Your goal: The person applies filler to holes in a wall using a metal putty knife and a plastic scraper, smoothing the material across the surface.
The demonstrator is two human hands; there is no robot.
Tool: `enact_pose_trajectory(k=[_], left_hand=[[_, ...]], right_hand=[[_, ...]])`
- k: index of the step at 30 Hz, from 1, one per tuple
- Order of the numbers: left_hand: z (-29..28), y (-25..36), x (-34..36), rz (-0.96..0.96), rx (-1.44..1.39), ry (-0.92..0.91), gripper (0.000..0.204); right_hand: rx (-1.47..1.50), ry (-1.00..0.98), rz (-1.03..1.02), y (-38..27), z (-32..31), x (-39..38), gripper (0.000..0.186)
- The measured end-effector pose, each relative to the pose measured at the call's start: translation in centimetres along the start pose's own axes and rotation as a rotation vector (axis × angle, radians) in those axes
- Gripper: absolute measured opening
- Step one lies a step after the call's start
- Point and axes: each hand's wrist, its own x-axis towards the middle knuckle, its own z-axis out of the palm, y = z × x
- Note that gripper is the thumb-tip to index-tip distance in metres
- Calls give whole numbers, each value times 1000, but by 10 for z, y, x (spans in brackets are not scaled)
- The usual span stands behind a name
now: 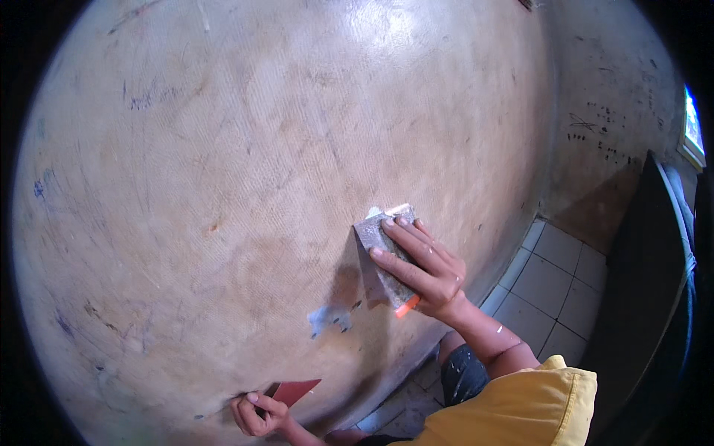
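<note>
My right hand is closed round a grey rectangular sanding block with orange edges, its fingers spread over the back. The block is at the scuffed beige wall; whether its whole face touches cannot be told. A small white patch shows at the block's upper edge. Lower down and to the left, my left hand pinches a reddish-brown piece of sandpaper close to the wall. Between the hands, a pale blue-white patch marks the wall.
A second wall with dark scribbles meets the first at the right. White floor tiles run along its foot. A large dark panel-like object stands at the right, below a bright window.
</note>
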Motion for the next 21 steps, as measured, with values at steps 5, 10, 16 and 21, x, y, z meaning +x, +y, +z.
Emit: enact_pose_trajectory(k=[5,10,16,21], left_hand=[[4,2,2,29,-6,12,34],[3,-2,-3,-46,-9,33,34],[3,4,0,-4,-39,18,31],[3,7,6,-2,-17,25,31]], right_hand=[[-19,5,-34,7,-3,1,43],[-6,20,-52,5,-1,13,42],[-72,32,-66,6,0,6,41],[-26,14,-46,8,-6,9,40]])
